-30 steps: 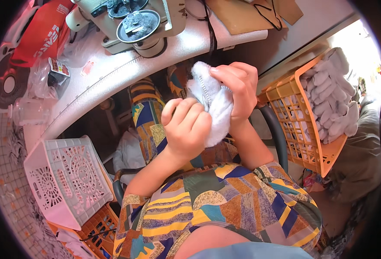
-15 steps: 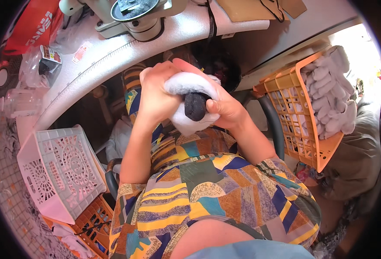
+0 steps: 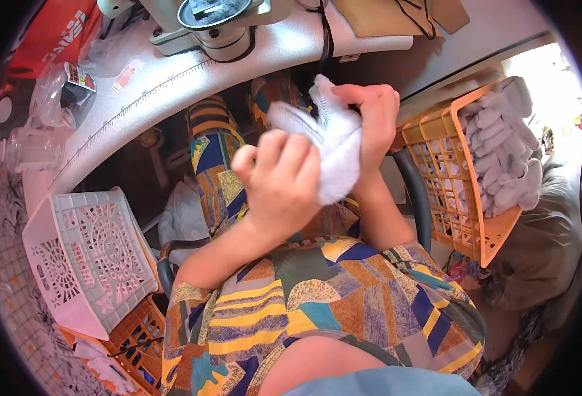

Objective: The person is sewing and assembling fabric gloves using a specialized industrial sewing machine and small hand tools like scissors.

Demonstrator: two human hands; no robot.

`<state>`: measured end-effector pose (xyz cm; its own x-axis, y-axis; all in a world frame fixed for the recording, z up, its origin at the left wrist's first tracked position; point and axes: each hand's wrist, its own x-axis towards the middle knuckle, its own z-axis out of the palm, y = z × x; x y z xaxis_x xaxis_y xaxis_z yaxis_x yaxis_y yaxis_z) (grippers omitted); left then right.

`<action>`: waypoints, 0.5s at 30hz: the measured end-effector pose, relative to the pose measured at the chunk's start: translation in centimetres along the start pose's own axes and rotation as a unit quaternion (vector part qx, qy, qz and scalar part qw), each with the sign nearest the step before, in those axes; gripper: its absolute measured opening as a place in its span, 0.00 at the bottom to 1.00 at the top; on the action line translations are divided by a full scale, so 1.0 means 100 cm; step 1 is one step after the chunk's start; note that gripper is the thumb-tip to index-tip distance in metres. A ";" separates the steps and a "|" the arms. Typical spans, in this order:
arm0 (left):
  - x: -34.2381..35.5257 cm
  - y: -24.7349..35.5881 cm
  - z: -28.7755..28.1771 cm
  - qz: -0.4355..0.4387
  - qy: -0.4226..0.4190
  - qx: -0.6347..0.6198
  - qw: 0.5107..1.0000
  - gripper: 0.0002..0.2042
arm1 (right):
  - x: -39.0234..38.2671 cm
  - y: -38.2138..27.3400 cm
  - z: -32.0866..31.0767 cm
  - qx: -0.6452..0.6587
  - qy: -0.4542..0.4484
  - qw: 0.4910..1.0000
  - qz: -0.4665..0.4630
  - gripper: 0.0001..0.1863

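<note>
We see both bare hands raised over the lap, working a small white knitted fabric piece (image 3: 334, 148), soft and fuzzy with a stitched edge, which sits between them just below the near edge of the curved white worktable (image 3: 172, 86). The right hand (image 3: 373, 122) has its fingers curled tight over the upper right part of the cloth, clamped on it. The left hand (image 3: 281, 181) lies against the cloth's left side with fingers bent, and it seems to pinch the fabric too, though its fingertips are hidden behind the knuckles, so we cannot tell for sure. Far on the table stands a grey-green machine base (image 3: 215, 26). To the right, well apart from the hands, an orange plastic lattice basket (image 3: 449, 171) holds a heap of similar white knitted pieces (image 3: 502, 145). To the left, a white plastic lattice basket (image 3: 86, 257) leans over another orange crate (image 3: 139, 333) near the floor.
</note>
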<state>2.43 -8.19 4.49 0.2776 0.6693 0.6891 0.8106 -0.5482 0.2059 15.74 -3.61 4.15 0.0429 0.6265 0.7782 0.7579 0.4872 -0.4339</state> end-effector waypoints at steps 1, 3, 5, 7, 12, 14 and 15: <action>0.004 -0.006 -0.002 -0.003 -0.003 0.025 1.000 0.08 | 0.003 -0.001 -0.003 -0.041 0.001 0.998 -0.043 0.18; 0.006 -0.013 -0.006 -0.026 -0.026 0.064 0.997 0.12 | 0.002 0.001 -0.004 0.029 -0.057 0.985 -0.158 0.19; 0.005 -0.014 -0.006 -0.023 -0.031 0.072 0.997 0.15 | -0.005 0.001 0.000 0.059 -0.074 0.969 -0.227 0.20; 0.003 -0.010 -0.006 -0.017 -0.018 0.053 0.998 0.16 | -0.003 0.001 0.000 0.071 -0.088 0.973 -0.201 0.18; -0.002 0.009 -0.011 -0.048 -0.048 -0.041 0.997 0.16 | 0.000 0.001 0.002 0.061 -0.070 0.989 -0.117 0.11; -0.003 0.010 -0.012 -0.051 -0.050 -0.074 0.995 0.15 | 0.001 0.007 0.014 0.081 -0.027 0.988 -0.132 0.08; -0.003 0.009 -0.013 -0.054 -0.057 -0.083 0.993 0.15 | 0.001 0.008 0.017 0.083 -0.013 0.987 -0.139 0.08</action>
<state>2.40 -9.53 5.31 0.2584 0.7763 0.5750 0.7455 -0.5388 0.3924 15.23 -2.14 3.14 -0.1700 0.4693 0.8665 0.6201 0.7343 -0.2761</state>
